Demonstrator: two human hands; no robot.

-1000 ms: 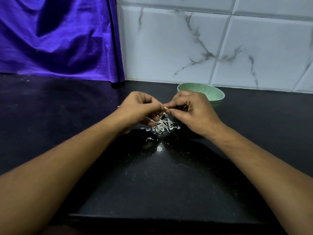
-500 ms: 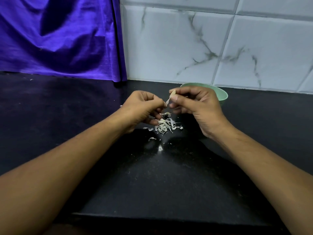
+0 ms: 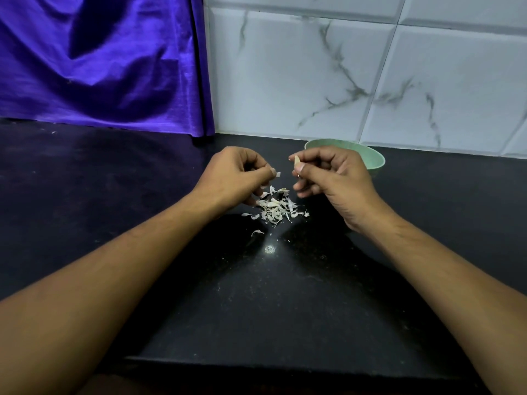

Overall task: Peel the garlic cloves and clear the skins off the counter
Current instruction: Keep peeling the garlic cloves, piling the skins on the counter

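My right hand (image 3: 333,178) pinches a small pale garlic clove (image 3: 297,161) between thumb and forefinger, held above the counter. My left hand (image 3: 235,175) is a short gap to its left, its fingertips pinching a bit of white skin (image 3: 278,174). Below and between both hands lies a heap of papery garlic skins (image 3: 275,208) on the black counter (image 3: 256,295). One stray skin (image 3: 256,232) lies a little nearer to me. A light green bowl (image 3: 373,159) stands behind my right hand, mostly hidden by it; its contents are not visible.
A purple cloth (image 3: 99,64) hangs at the back left, down to the counter. White marble-look tiles (image 3: 342,75) form the back wall. The counter's front edge (image 3: 256,363) runs across just below my forearms.
My hands have drawn apart: the right hand lifted the clove up and to the right, and the left hand came away holding a piece of skin.
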